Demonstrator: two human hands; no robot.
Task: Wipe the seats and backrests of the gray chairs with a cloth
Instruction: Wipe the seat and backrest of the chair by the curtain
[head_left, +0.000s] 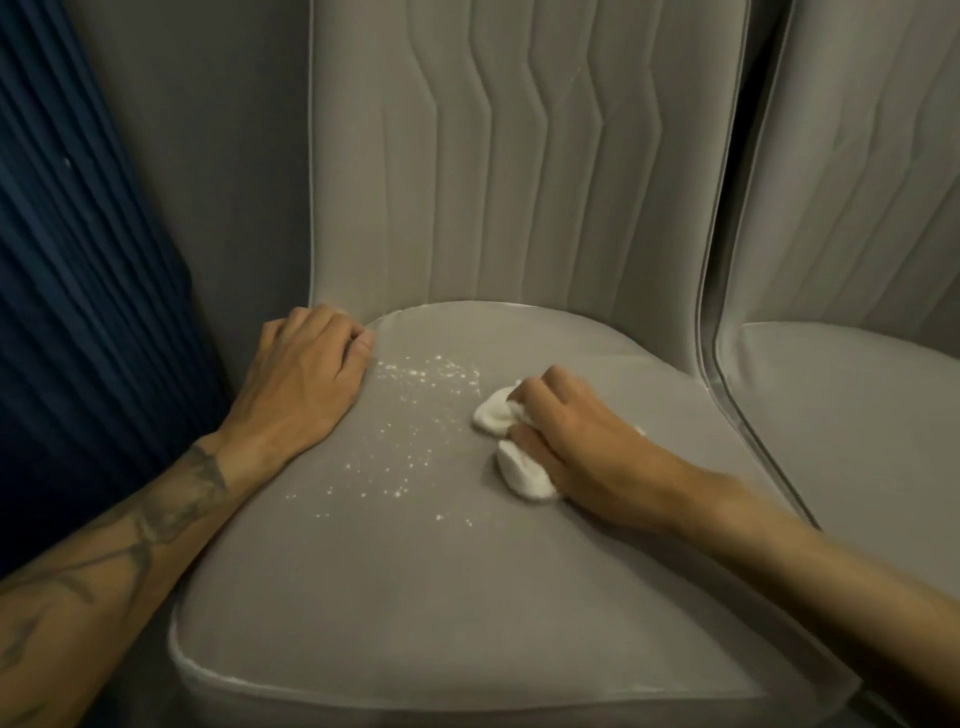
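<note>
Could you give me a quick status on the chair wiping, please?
Right hand grips white cloth on seat. Left hand, curled, rests on seat edge. White specks beside cloth.

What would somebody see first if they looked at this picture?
Probably the white specks scattered across the middle of the gray seat, bright against the fabric. Just right of them, the right hand grips a bunched white cloth on the seat. The left hand rests at the seat's left rear edge.
</note>
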